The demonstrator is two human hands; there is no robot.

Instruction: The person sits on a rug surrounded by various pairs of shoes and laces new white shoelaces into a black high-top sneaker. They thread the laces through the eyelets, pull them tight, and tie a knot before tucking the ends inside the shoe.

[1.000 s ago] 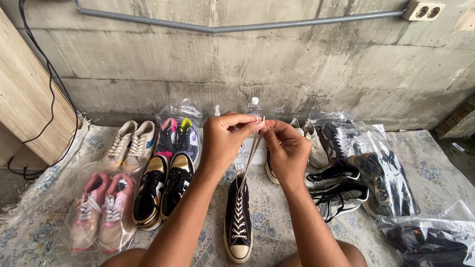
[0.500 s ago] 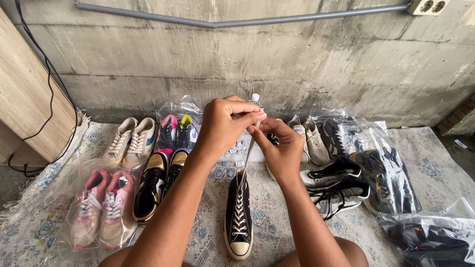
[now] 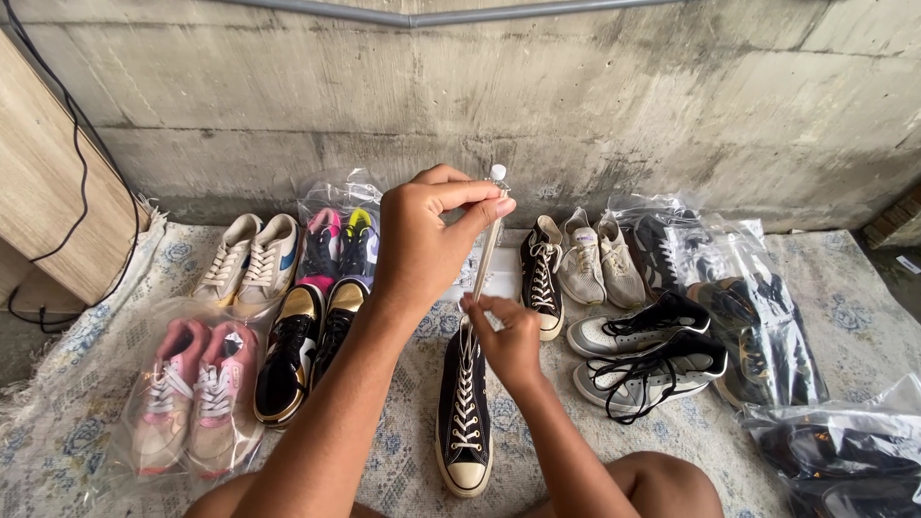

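A rough grey concrete wall (image 3: 595, 105) fills the background, with a thin grey metal conduit (image 3: 451, 14) running along its top and a pale wooden board (image 3: 48, 192) leaning at the left, a black cable (image 3: 72, 192) hanging across it. Below lies a worn cream floor rug with faded blue flower print (image 3: 384, 451), frayed at its left edge.

On the rug shoes are laid out in pairs. Left: one pair of pink trainers in a clear plastic bag (image 3: 187, 393), one pair of beige lace-up sneakers (image 3: 247, 259), one pair of black-and-gold sneakers (image 3: 305, 350), and one pair of bright pink and yellow trainers in a clear bag (image 3: 341, 240). Right: one pair of grey canvas sneakers (image 3: 600, 259), one pair of grey-and-black high trainers lying on their sides (image 3: 643, 355), and several bagged dark shoes (image 3: 758, 317), too jumbled to count.

Two black high-top canvas sneakers show: one upright near the wall (image 3: 540, 273), and one in the middle of the rug, toe toward the camera (image 3: 463, 412).

The left hand (image 3: 427, 240) is raised, thumb and forefinger pinching the upper end of a white shoelace (image 3: 484, 259). The right hand (image 3: 508, 341) pinches the same lace lower down, just above the middle sneaker's collar. The lace is taut between them.
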